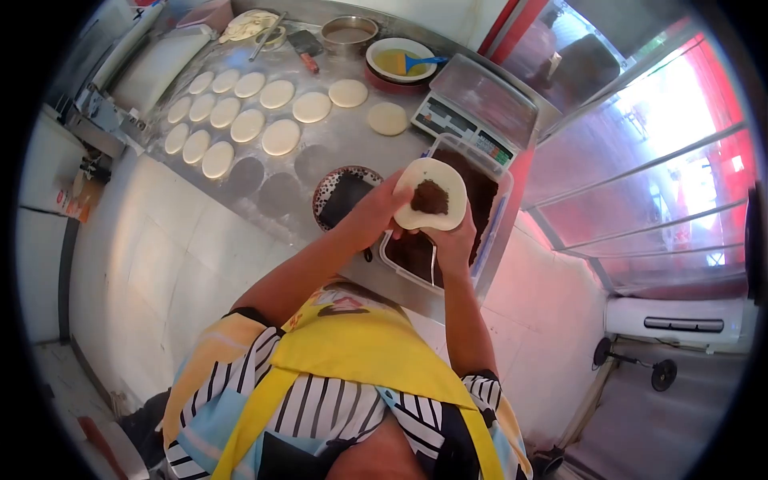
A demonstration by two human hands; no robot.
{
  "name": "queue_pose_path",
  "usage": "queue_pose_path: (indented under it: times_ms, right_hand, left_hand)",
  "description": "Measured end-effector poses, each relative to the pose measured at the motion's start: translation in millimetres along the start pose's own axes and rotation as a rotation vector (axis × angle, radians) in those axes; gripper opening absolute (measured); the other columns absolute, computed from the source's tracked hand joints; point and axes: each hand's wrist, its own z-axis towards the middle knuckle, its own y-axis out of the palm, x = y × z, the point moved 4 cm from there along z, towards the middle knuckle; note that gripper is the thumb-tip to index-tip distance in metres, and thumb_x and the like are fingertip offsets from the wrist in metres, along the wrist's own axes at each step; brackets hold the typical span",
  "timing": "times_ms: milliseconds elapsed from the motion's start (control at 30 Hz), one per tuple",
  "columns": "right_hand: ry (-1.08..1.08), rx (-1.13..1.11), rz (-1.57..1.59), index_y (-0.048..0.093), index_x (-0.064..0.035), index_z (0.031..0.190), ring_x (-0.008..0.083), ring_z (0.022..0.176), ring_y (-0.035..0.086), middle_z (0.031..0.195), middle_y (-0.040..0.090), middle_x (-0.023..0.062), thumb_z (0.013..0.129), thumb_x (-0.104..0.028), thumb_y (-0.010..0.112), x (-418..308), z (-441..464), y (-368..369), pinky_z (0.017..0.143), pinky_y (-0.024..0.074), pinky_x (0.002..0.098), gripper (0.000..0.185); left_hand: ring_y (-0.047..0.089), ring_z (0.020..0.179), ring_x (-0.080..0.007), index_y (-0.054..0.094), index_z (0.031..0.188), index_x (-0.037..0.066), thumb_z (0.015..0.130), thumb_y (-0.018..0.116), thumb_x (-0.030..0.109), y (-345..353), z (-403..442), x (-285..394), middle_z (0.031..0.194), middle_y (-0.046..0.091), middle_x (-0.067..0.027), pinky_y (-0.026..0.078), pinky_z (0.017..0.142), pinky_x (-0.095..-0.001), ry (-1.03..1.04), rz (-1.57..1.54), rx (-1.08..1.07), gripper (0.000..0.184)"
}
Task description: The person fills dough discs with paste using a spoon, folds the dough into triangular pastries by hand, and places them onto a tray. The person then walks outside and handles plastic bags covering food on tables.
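Observation:
A pale dough round (412, 211) is held up between both hands, with a patch of dark brown crumbly filling (430, 197) on its middle. My left hand (378, 210) grips it at the left edge, thumb on top. My right hand (453, 243) is closed under its lower right side. A thin metal handle (434, 266) sticks down by the right palm; I cannot tell if the hand holds it. Below the hands is a clear plastic box (502, 200) of brown filling (483, 178). A speckled bowl (323, 192) with dark contents stands left of my left hand.
Several flat dough rounds (280, 138) lie in rows on the metal worktop (264, 216). Behind are a digital scale (456, 120), a white bowl (382, 50) with yellow liquid and a blue brush (424, 61), a metal bowl (350, 30), a scraper (306, 46) and a dough mass (246, 26).

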Motion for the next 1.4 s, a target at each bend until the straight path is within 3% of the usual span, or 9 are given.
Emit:
queue_pose_path:
  times_ms: [67, 167, 300, 367, 500, 933, 1067, 1200, 1400]
  right_hand:
    - [0.066, 0.028, 0.175, 0.051, 0.001, 0.12, 0.0169, 0.101, 0.058, 0.111, 0.059, 0.0062, 0.06, -0.005, 0.082, -3.9, -4.0, 5.6, 0.089, 0.046, 0.03, 0.068]
    - [0.017, -0.002, 0.172, 0.051, 0.0015, 0.121, 0.0164, 0.1, 0.058, 0.111, 0.06, 0.0065, 0.058, -0.006, 0.085, -12.9, -4.3, 16.1, 0.088, 0.0462, 0.0299, 0.072]
    - [-0.263, -0.226, -0.131, 0.054, 0.0015, 0.119, 0.0196, 0.093, 0.06, 0.105, 0.061, 0.009, 0.059, -0.012, 0.086, -34.6, -2.1, 40.9, 0.083, 0.0484, 0.03, 0.07]
    - [-0.424, -0.306, -0.214, 0.057, 0.0021, 0.117, 0.0234, 0.086, 0.061, 0.096, 0.06, 0.0121, 0.06, -0.027, 0.086, -43.9, -5.4, 54.2, 0.075, 0.0501, 0.0308, 0.07]
    - [-0.587, -0.381, -0.149, 0.059, 0.0022, 0.117, 0.0228, 0.084, 0.059, 0.095, 0.059, 0.0123, 0.064, -0.046, 0.076, -54.3, -17.7, 74.4, 0.07, 0.0497, 0.0315, 0.073]
    - [-0.625, -0.433, -0.099, 0.061, 0.0034, 0.104, 0.0225, 0.079, 0.061, 0.092, 0.061, 0.0138, 0.069, -0.001, 0.075, -109.4, -80.7, 120.4, 0.067, 0.049, 0.0287, 0.037]
    - [-0.675, -0.423, -0.099, 0.062, 0.0018, 0.098, 0.0231, 0.077, 0.06, 0.088, 0.061, 0.0133, 0.068, 0.003, 0.074, -122.2, -109.2, 131.8, 0.063, 0.0487, 0.0292, 0.032]
    - [-0.781, -0.336, -0.289, 0.059, -0.0004, 0.086, 0.0274, 0.071, 0.057, 0.082, 0.058, 0.0123, 0.067, 0.001, 0.072, -122.4, -140.1, 130.0, 0.057, 0.046, 0.033, 0.022]
    - [-0.8, -0.241, -0.164, 0.061, -0.0012, 0.095, 0.0322, 0.075, 0.057, 0.085, 0.057, 0.0127, 0.072, -0.002, 0.069, -138.5, -178.4, 114.6, 0.063, 0.0467, 0.0371, 0.025]
  left_hand:
    - [0.058, 0.088, -0.0123, 0.029, 0.142, 0.011, 0.085, 0.065, 0.025, 20.1, -26.1, 25.0, 0.119, 0.052, -0.0062, 0.052, 0.068, -0.0271, 0.042, 0.381, -0.019, 0.069]
    - [0.06, 0.093, -0.017, 0.016, 0.147, 0.01, 0.079, 0.067, 0.005, 35.4, -54.6, 26.9, 0.124, 0.052, -0.012, 0.052, 0.069, -0.0272, 0.323, 0.394, 0.063, 0.086]
    - [0.058, 0.106, -0.02, 0.023, 0.146, 0.013, 0.076, 0.073, 0.008, 24.0, -87.7, 34.3, 0.13, 0.05, -0.012, 0.051, 0.082, -0.0298, 0.6, 1.113, 0.435, 0.086]
    - [0.057, 0.111, -0.0228, 0.03, 0.143, 0.012, 0.074, 0.076, 0.013, 21.7, -109.8, 42.0, 0.132, 0.05, -0.0118, 0.05, 0.087, -0.0313, 0.484, 1.074, 0.533, 0.083]
    - [0.059, 0.106, -0.0256, 0.05, 0.129, 0.007, 0.071, 0.079, 0.018, 27.5, -144.0, 55.3, 0.124, 0.056, -0.0109, 0.05, 0.085, -0.0317, 0.746, 1.268, 0.661, 0.066]
    - [0.064, 0.081, -0.0231, 0.064, 0.102, 0.003, 0.073, 0.074, 0.008, 42.0, -224.3, 63.3, 0.099, 0.064, -0.0118, 0.052, 0.067, -0.0298, 1.016, 1.159, 0.726, 0.031]
    - [0.061, 0.073, -0.0229, 0.065, 0.094, 0.002, 0.073, 0.072, 0.004, 49.6, -255.4, 61.7, 0.09, 0.063, -0.0116, 0.049, 0.063, -0.0301, 1.0, 1.164, 0.738, 0.021]
    - [0.058, 0.066, -0.0305, 0.062, 0.087, 0.0, 0.073, 0.07, 0.002, 68.0, -276.9, 60.1, 0.076, 0.06, -0.0123, 0.048, 0.058, -0.0353, 1.27, 1.259, 0.573, 0.016]
    - [0.058, 0.083, -0.0215, 0.061, 0.098, -0.002, 0.073, 0.068, 0.004, 56.3, -297.1, 28.3, 0.093, 0.062, -0.0115, 0.049, 0.07, -0.0329, 1.085, 0.968, 0.514, 0.027]
